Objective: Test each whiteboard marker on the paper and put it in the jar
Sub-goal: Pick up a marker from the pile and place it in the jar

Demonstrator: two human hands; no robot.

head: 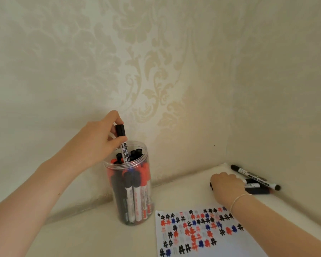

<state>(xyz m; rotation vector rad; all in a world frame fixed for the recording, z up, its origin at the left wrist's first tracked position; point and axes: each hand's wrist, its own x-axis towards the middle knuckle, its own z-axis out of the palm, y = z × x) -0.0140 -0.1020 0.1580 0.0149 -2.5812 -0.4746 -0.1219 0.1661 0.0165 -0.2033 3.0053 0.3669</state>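
Observation:
A clear plastic jar point(146, 204) stands on the table, packed with several black, red and blue capped markers. My left hand point(102, 138) pinches a black-capped whiteboard marker point(123, 145) upright, its lower end inside the jar's mouth. My right hand point(227, 186) lies curled over the loose markers point(256, 176) in the table's back right corner; a dark marker end shows at its left side, but whether it grips one is unclear. The paper point(198, 232), covered with black, red and blue hash marks, lies in front of my right hand.
Patterned wallpaper walls point(156, 71) close off the table at the back and on the right, forming a corner. The cream tabletop point(85, 236) stretches in front of the jar and left of the paper.

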